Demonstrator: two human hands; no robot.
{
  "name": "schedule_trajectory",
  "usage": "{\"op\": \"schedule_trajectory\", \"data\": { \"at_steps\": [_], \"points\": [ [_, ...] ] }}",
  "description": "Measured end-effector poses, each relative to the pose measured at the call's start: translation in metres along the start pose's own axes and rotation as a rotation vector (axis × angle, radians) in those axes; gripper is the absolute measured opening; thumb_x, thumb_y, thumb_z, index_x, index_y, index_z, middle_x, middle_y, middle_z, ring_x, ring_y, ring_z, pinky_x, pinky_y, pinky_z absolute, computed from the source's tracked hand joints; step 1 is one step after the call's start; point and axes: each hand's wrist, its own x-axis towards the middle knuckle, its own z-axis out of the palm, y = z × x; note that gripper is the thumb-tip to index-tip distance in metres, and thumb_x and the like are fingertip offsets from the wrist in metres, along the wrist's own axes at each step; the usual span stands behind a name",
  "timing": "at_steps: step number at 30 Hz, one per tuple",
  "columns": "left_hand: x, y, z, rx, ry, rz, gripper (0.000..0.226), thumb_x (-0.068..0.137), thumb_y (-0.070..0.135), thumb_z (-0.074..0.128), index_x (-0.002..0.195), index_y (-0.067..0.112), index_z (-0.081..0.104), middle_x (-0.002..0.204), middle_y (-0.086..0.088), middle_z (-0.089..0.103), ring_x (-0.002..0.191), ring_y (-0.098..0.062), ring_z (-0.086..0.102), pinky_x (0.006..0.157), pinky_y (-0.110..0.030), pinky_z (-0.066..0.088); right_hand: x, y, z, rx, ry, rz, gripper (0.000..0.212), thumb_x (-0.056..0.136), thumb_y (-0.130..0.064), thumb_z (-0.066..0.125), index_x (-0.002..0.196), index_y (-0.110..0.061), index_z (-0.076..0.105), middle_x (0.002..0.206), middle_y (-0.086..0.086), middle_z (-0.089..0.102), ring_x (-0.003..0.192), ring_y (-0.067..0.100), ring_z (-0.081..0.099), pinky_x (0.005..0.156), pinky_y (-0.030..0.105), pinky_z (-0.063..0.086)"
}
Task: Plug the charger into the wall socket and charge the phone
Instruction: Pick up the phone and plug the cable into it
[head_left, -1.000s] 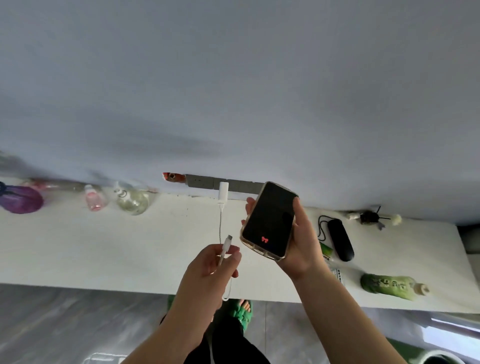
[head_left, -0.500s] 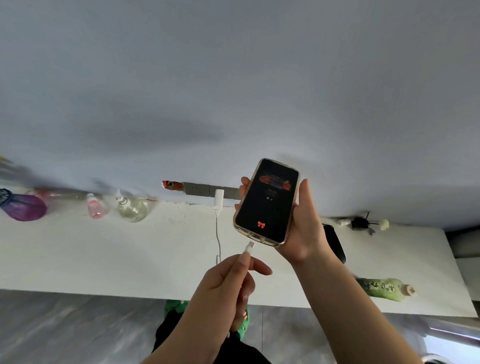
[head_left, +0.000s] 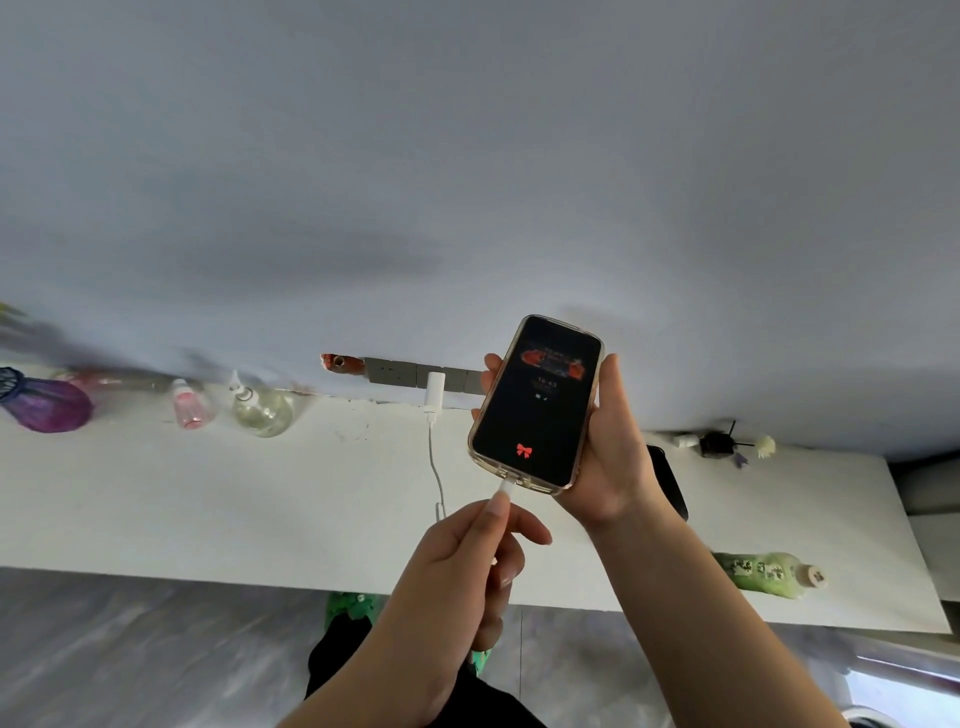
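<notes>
The right hand (head_left: 602, 447) grips the black-screened phone in its clear case (head_left: 537, 405), fingers wrapped round both edges, holding it up over the white table (head_left: 208, 499). The left hand (head_left: 467, 561) pinches the white cable plug (head_left: 506, 487) between thumb and forefinger, its tip right at the phone's bottom port; whether it is fully seated I cannot tell. Left of the phone, the white charger block (head_left: 434, 389) sits in the grey wall socket strip (head_left: 400, 371), its thin white cable (head_left: 438, 467) trailing down across the table towards the left hand.
</notes>
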Motion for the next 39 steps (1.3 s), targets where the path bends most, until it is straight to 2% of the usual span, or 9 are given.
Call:
{"op": "schedule_trajectory", "data": {
  "at_steps": [7,11,15,21,25,30,34,37,39],
  "points": [
    [0.002,0.0,0.007,-0.059,0.031,-0.051,0.046,0.095,0.039,0.039,0.063,0.022,0.068,0.045,0.006,0.042,0.033,-0.005,0.025,0.035,-0.014,0.022,0.001,-0.003,-0.005,-0.068,-0.002,-0.039,0.075,0.084,-0.075,0.036,0.118,-0.017,0.069,0.129,0.012,0.065,0.115,0.03,0.062,0.095,0.053,0.052],
    [0.003,-0.003,0.009,-0.105,0.063,-0.061,0.047,0.096,0.036,0.039,0.063,0.02,0.068,0.046,0.004,0.043,0.032,-0.006,0.025,0.035,-0.014,0.022,0.004,-0.001,-0.011,-0.11,-0.004,-0.043,0.079,0.084,-0.077,0.026,0.125,-0.021,0.064,0.132,0.012,0.063,0.124,0.033,0.058,0.1,0.054,0.048],
    [0.004,-0.007,0.013,-0.153,0.065,-0.054,0.045,0.098,0.032,0.037,0.068,0.016,0.066,0.047,0.004,0.043,0.032,-0.006,0.023,0.034,-0.012,0.021,0.004,0.003,-0.014,-0.081,-0.032,-0.032,0.078,0.084,-0.077,0.031,0.131,-0.022,0.059,0.132,0.012,0.064,0.12,0.032,0.061,0.095,0.055,0.051],
    [0.006,-0.012,0.013,-0.145,0.06,-0.02,0.047,0.098,0.03,0.037,0.064,0.02,0.068,0.048,0.005,0.044,0.032,-0.005,0.022,0.034,-0.013,0.019,0.001,0.004,-0.022,-0.053,-0.024,-0.039,0.077,0.085,-0.075,0.035,0.119,-0.015,0.07,0.125,0.013,0.067,0.111,0.032,0.064,0.094,0.053,0.052],
    [0.008,-0.014,0.014,-0.113,0.043,-0.004,0.046,0.097,0.028,0.037,0.067,0.022,0.071,0.049,0.006,0.047,0.03,-0.003,0.024,0.034,-0.012,0.021,0.0,0.004,-0.023,-0.046,-0.008,-0.049,0.078,0.085,-0.076,0.035,0.121,-0.016,0.069,0.123,0.012,0.068,0.109,0.031,0.064,0.094,0.052,0.052],
    [0.011,-0.014,0.013,-0.087,0.053,0.007,0.047,0.097,0.028,0.037,0.066,0.024,0.072,0.048,0.007,0.047,0.029,-0.003,0.026,0.033,-0.012,0.022,-0.002,0.002,-0.027,-0.09,-0.008,-0.052,0.078,0.085,-0.077,0.032,0.109,-0.017,0.075,0.114,0.01,0.072,0.105,0.03,0.067,0.091,0.051,0.053],
    [0.016,-0.015,0.014,-0.093,0.064,-0.013,0.05,0.098,0.027,0.035,0.063,0.023,0.07,0.047,0.006,0.046,0.03,-0.003,0.023,0.034,-0.012,0.02,0.001,0.002,-0.028,-0.092,-0.002,-0.08,0.079,0.083,-0.078,0.035,0.122,-0.018,0.067,0.123,0.012,0.068,0.111,0.032,0.064,0.095,0.054,0.05],
    [0.019,-0.016,0.011,-0.073,0.041,-0.027,0.047,0.098,0.027,0.036,0.069,0.02,0.072,0.05,0.005,0.047,0.032,-0.004,0.025,0.035,-0.013,0.021,0.003,0.0,-0.027,-0.12,0.001,-0.08,0.076,0.082,-0.078,0.038,0.115,-0.019,0.071,0.122,0.011,0.068,0.112,0.032,0.062,0.099,0.055,0.048],
    [0.022,-0.014,0.007,0.011,-0.016,-0.069,0.043,0.098,0.03,0.036,0.081,0.017,0.073,0.057,0.002,0.056,0.036,-0.006,0.035,0.036,-0.016,0.03,0.003,-0.004,-0.029,-0.12,0.006,-0.055,0.073,0.082,-0.077,0.04,0.112,-0.02,0.073,0.12,0.011,0.068,0.111,0.032,0.063,0.096,0.055,0.05]
  ]
}}
